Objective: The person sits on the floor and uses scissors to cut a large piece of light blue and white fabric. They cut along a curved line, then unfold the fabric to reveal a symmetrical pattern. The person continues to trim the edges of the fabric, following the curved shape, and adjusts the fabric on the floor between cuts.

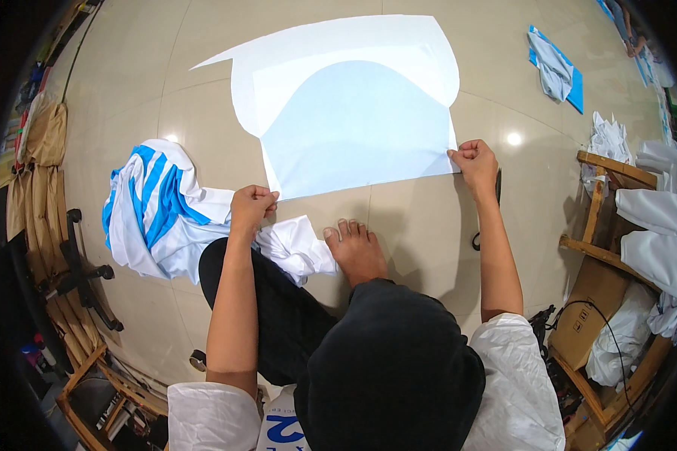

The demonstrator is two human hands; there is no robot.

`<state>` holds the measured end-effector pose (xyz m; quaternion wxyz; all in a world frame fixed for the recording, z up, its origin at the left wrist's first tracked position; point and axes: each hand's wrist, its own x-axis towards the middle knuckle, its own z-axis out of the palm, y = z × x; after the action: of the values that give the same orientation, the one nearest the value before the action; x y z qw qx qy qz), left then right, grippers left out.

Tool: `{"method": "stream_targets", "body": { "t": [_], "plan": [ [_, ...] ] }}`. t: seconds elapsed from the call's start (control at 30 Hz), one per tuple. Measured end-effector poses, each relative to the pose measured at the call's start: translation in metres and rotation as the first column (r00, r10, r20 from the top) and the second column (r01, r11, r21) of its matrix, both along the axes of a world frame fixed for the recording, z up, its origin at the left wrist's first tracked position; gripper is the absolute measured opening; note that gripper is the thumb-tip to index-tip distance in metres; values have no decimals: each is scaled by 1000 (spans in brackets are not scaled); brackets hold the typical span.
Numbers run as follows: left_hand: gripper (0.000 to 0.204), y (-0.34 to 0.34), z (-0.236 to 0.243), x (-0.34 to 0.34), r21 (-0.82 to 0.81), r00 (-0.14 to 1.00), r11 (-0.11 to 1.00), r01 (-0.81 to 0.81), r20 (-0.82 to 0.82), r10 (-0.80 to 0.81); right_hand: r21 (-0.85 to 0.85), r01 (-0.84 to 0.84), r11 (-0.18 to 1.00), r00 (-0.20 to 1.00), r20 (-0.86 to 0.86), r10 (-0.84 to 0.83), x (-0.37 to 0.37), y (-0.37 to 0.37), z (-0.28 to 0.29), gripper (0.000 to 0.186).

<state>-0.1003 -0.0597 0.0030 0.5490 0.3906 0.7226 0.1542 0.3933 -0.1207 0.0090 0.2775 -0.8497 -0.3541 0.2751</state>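
A light blue fabric panel point(361, 128) with a rounded far edge lies over larger white cut pieces point(308, 52) on the floor. My left hand point(253, 209) is closed in a pinch at the panel's near left corner. At its near right corner, my right hand point(475, 165) pinches the edge between thumb and fingers. The near edge runs fairly straight between both hands. Beside my left hand lies a heap of blue and white striped fabric point(154, 203), with crumpled white cloth point(297, 248) under and next to my wrist.
My bare foot point(356, 252) rests on the tiled floor point(406, 218) near the panel. A dark looped thing point(476, 241) is partly hidden by my right forearm. A folded blue and white bundle point(555, 68) lies far right. Wooden frames point(594, 203) with white cloth stand right; a chair base point(83, 267) stands left.
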Motion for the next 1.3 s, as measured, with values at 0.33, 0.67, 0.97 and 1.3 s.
{"method": "stream_targets", "body": {
  "t": [0.33,0.67,0.97,1.3],
  "plan": [
    [19,-2,-7,-3,27,1000,999,23,-14,-22,-5,-12,1000,1000,28,12,-1,1,2,34],
    [20,-2,-5,1,106,986,990,97,-146,-81,-8,-15,1000,1000,25,15,-3,0,6,36],
    [22,-1,0,5,95,979,987,128,-174,-110,25,9,1000,999,-51,-8,4,-3,-4,36],
    [28,-4,9,14,175,959,979,108,-277,-56,15,-1,1000,992,-125,3,7,-7,2,29]
  ]
}}
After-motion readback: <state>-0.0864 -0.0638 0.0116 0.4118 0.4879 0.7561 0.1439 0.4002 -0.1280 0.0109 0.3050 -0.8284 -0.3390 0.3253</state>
